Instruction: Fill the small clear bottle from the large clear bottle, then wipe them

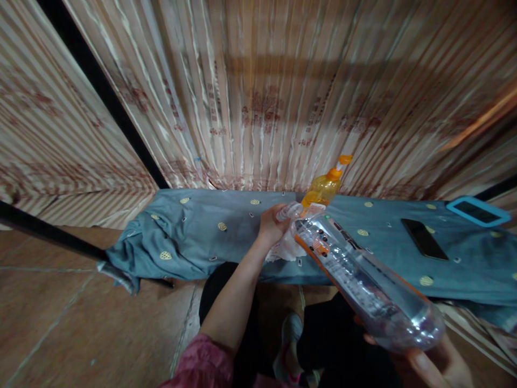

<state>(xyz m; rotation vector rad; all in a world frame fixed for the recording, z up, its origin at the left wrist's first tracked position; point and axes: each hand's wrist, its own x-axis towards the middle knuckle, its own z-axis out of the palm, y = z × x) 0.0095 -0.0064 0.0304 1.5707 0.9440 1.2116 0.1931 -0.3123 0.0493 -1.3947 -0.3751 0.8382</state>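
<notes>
Head view, looking down past the person's knees: the right hand (432,361) cups the base of a large clear plastic bottle (363,280), fingers wrapped under and around its bottom end at the lower right, so that grip is closed on the bottle. The left hand (271,223) reaches forward to the bottle's neck, its fingers closed around the mouth end, where a crumpled white cloth or tissue (286,249) is bunched just beneath; whether the hand pinches the cloth too, I cannot tell. Held at both ends like this, the bottle appears steadied so the neck can be worked on without it rolling. Its long axis runs diagonally, base low and near the person at the right, mouth pointing up and away to the left, toward the striped curtain (258,97). The neck hangs over the near edge of the desk (194,231), which is draped in a blue-grey patterned cover. Just behind the neck stands an orange bottle (323,188) with a flip cap, upright. Farther right on the cover lie a dark phone (424,238) and a blue-framed device (479,210).
</notes>
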